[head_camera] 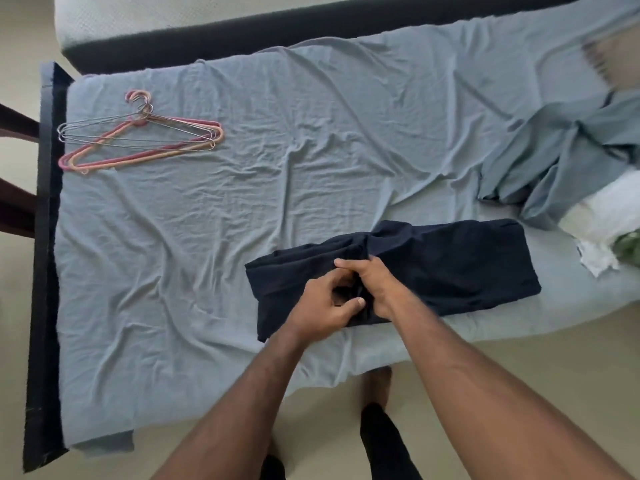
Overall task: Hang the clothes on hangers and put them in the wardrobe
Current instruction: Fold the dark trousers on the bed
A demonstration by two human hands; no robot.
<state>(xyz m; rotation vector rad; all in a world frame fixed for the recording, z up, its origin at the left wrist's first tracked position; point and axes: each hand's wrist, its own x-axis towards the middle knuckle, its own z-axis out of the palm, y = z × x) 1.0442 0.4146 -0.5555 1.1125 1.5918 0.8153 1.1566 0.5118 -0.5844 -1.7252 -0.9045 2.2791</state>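
Right now both hands meet on the folded dark garment [433, 261], which lies on the bed sheet [277, 168] directly under them, near the bed's front edge. The left hand [325, 303] curls its fingers and thumb into a bunch of the cloth; the right hand [374, 282], touching the left, has its fingers curled over the same gathered fold. It looks like the first step: picking up or opening out a garment so it can go on a hanger. None is hung yet, and no wardrobe is in sight.

Next, I would guess, the cloth has to be lifted and shaken loose, and then one hand must reach well away to the far left of the hands, where the hangers [138, 136] lie in a small overlapping pile, pink plastic ones and thin wire ones. They may need untangling.

Rumpled grey-blue cloth covers the whole bed, with more of it heaped off to the right of the hands beside a white pillow [602, 209]. Beyond the bed runs a dark band and a pale mattress-like surface. Below the arms the floor is pale, and the person's legs show there.
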